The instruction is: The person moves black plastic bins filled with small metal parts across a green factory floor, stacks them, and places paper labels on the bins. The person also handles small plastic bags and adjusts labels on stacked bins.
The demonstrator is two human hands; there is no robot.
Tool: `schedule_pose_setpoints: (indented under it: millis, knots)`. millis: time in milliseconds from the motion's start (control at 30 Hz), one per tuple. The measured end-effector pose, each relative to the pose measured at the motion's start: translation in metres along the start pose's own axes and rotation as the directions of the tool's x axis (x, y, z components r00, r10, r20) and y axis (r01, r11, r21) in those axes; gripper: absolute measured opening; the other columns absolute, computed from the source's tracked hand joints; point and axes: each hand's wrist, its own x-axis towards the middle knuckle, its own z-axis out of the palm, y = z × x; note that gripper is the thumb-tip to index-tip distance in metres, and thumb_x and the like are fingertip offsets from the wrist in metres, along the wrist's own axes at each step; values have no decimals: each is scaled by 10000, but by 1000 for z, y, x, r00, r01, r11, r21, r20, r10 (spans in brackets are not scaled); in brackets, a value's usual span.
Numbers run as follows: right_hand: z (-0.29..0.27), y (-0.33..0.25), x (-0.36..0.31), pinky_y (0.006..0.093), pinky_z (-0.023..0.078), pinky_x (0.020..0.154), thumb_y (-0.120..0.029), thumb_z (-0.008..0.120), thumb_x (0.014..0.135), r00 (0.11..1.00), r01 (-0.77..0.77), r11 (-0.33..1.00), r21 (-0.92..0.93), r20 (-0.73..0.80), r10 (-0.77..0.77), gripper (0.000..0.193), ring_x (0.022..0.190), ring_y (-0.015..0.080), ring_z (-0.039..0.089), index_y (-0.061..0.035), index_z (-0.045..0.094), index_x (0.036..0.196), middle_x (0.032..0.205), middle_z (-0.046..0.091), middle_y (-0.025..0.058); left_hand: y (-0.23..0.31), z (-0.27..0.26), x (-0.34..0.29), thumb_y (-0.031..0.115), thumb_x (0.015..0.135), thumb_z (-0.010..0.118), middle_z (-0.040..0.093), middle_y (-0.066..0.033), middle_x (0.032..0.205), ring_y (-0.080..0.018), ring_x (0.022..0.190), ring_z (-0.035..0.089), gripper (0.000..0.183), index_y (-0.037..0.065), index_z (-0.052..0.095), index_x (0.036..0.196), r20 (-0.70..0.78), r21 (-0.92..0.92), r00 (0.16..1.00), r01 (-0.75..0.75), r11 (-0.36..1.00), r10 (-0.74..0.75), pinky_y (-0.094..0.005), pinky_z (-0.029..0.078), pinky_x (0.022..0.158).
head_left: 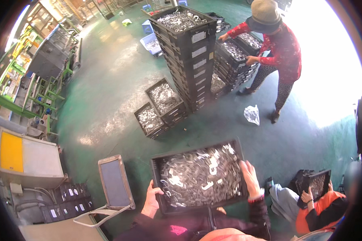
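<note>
Between my two hands I carry a black plastic crate [153, 172] in front of my body. Small shiny metal parts [201, 176] fill it, blurred in places. My left hand [152, 201] grips the crate's left wall, thumb over the rim. On the opposite side, my right hand [250, 180] is closed round the right wall, its fingers partly hidden behind it. Ahead of the crate, a tall stack of black crates [195, 68] rises from the floor, its top one full of metal parts. Two lower stacks with similar parts, including a black crate [165, 96], stand beside it.
A person in red [283, 52] handles crates at the back right. Another person in orange [321, 209] holds a crate at the lower right. A chair [116, 182] stands at my left, near a machine cabinet [40, 156]. A plastic bag [251, 115] lies on the green floor.
</note>
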Motion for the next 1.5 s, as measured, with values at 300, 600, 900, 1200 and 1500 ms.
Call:
schedule_pose_setpoints:
  millis: [300,600,900,1200,1500]
  knots:
    - [9,-116,252,409,430,656,-436,568,946,995,-15,998,62,95,9,522,671,208,468,75,533,841,717,531,227,126,17,52,265,974,513,623,-36,1086,-163,940,625,274,94,544,1185,72,-299,975,-180,937,210,-328,530,800]
    - [-81,-264,520,421,475,884,-639,409,934,870,417,864,-281,399,-291,703,972,301,637,-32,626,1213,1100,652,207,255,99,48,129,973,541,660,-170,1083,-250,945,656,261,-68,573,1142,370,-346,489,-716,606,790,-355,537,830]
    - [-91,-372,766,391,477,833,-511,573,851,567,714,698,-51,627,-534,571,917,247,619,-58,606,1197,1045,670,138,348,294,65,-7,962,515,653,-221,1117,-246,974,676,230,-108,552,1165,133,-391,180,-894,218,975,-349,573,864]
    - [-35,-423,934,342,496,762,-325,767,778,350,462,808,366,761,-546,401,821,201,623,-26,692,1034,943,709,79,326,445,175,10,920,603,663,-103,924,-234,930,659,84,-28,669,886,38,-396,512,-781,483,858,-479,541,940]
    - [36,-413,987,265,495,653,-285,732,848,427,669,742,48,792,-437,285,660,118,612,-2,740,879,785,710,68,331,526,239,43,974,551,621,-96,1033,-181,1057,562,214,-52,632,1148,-19,-278,512,-828,487,859,-290,476,941]
